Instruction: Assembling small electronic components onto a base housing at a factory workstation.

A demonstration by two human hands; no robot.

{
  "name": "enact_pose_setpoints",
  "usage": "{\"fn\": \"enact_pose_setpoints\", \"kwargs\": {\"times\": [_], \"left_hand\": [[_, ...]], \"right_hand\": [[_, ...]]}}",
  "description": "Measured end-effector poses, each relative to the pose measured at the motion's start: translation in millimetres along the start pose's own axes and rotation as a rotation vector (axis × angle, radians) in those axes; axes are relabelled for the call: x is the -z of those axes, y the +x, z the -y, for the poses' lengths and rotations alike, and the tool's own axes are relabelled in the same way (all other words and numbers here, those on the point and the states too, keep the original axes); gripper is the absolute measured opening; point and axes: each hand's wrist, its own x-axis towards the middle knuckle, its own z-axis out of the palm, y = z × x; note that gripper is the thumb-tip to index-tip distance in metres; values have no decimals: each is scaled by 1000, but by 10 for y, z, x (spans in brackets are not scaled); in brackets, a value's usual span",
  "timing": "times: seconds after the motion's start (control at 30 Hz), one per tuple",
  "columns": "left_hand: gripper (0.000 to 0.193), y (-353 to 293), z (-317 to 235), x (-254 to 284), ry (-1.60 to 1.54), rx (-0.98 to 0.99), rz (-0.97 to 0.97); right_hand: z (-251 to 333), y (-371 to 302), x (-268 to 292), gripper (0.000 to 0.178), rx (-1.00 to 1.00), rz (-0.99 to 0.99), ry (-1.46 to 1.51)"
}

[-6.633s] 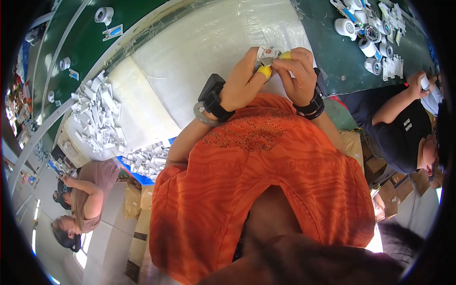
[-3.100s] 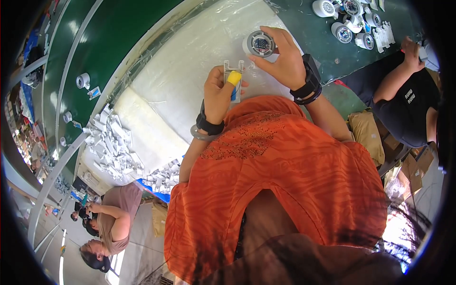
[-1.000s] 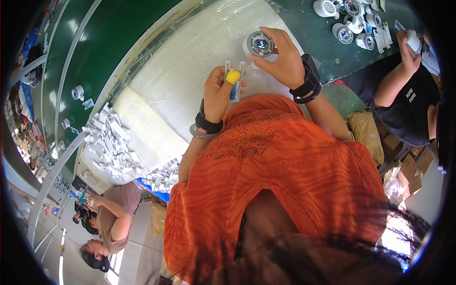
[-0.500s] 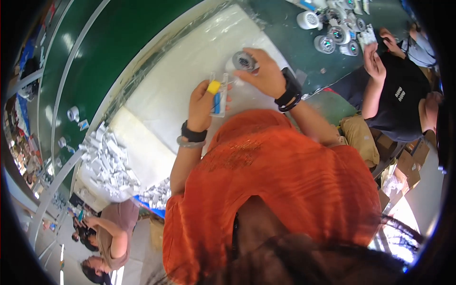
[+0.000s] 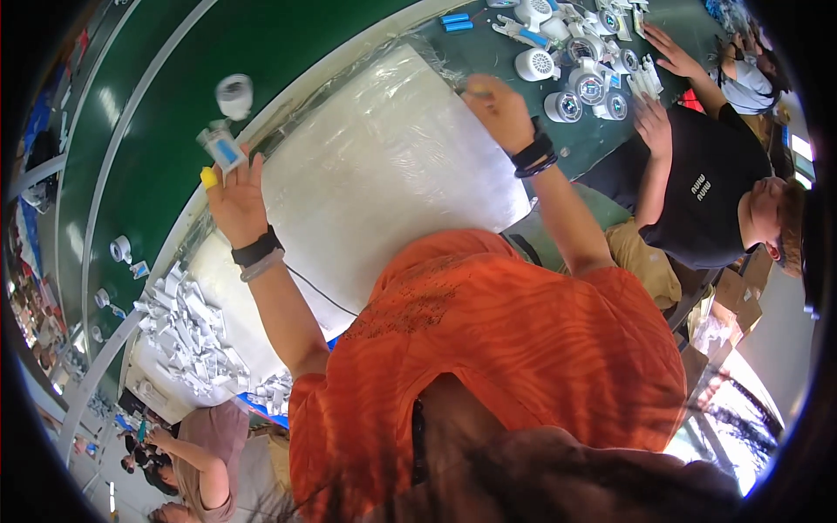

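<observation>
My left hand (image 5: 236, 202) is stretched out at the green belt's edge, its palm showing and its fingers extended. A yellow cover (image 5: 208, 177) sits on one of its digits. At the fingertips is a clear plastic case with a blue cell (image 5: 225, 150), apparently loose rather than gripped. Just beyond it, a white round fan head (image 5: 234, 96) lies over the belt, blurred. My right hand (image 5: 499, 109) hovers by the far right corner of the plastic-covered white pad (image 5: 366, 148). Its fingers are curled and blurred, and nothing shows in them.
White fan heads (image 5: 586, 85) and handle parts crowd the table's far right, near blue cells (image 5: 456, 21). A co-worker's hand (image 5: 654, 126) is beside them. White plastic pieces (image 5: 187, 336) are heaped at the left. The green belt (image 5: 166, 113) carries other fan units (image 5: 120, 249).
My left hand has moved left to the belt and opened, with the clear case and fan head now over the belt. My right hand has let go of the fan head and shifted slightly right.
</observation>
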Motion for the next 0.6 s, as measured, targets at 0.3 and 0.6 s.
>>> {"fn": "enact_pose_setpoints", "kwargs": {"times": [0.3, 0.6], "left_hand": [[34, -563, 638, 120, 205, 289, 50], [26, -953, 901, -179, 330, 506, 153]], "right_hand": [[-390, 378, 634, 58, -299, -151, -941], [-168, 100, 826, 64, -47, -180, -413]]}}
